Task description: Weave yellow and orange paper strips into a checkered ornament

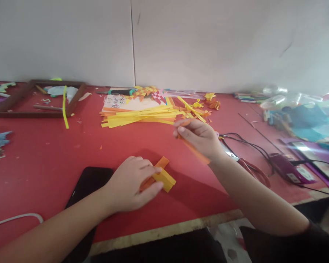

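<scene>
At the lower centre of the frame, your left hand (133,184) pinches the crossed yellow and orange strips (164,179); right of centre, your right hand (201,137) grips an orange strip (195,151). You seem to be adding strips; the next move likely calls for lining this one up.

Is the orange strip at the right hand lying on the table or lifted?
Lifted: the right hand pinches the orange strip above the red table, with a loose length hanging free.
</scene>
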Motion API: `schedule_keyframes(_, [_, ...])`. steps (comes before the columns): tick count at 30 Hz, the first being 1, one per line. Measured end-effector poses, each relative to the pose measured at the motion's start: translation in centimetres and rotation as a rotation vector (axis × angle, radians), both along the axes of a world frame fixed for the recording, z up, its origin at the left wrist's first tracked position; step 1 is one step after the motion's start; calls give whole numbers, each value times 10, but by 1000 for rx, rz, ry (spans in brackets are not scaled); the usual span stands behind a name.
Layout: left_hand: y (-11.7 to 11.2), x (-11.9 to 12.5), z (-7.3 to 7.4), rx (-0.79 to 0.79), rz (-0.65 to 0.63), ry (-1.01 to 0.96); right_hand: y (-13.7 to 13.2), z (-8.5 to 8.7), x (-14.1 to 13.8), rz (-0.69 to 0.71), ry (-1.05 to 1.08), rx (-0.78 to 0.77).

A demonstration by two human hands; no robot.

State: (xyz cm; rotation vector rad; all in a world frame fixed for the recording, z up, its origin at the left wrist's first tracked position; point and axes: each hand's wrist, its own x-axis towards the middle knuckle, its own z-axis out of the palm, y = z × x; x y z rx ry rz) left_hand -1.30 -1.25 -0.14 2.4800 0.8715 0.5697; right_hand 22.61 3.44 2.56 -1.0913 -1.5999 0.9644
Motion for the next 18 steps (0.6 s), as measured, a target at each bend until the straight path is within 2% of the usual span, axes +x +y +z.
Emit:
schedule_keyframes(3, [7, 1, -4, -167, 194, -126, -17, -11, 8, 80, 64, -199])
schedule_keyframes(5, [10, 0, -5, -223, 275, -150, -24, -22, 12, 89, 94, -282])
schedule_keyframes(7, [11, -2, -3, -268, 256, -130, -29, -32, 13, 83, 93, -377])
schedule_keyframes(9, [10, -4, 3, -312, 148, -86, -32, -38, 14, 91, 0, -431])
schedule_keyframes(12, [7, -5, 9, -321, 14, -40, -34, -39, 14, 141, -167, -409])
schedule_keyframes(14, [7, -4, 8, -305, 22, -43, -34, -36, 15, 175, -208, -400])
schedule_keyframes(18, [7, 2, -6, -179, 171, 37, -36, -32, 12, 218, -188, -428])
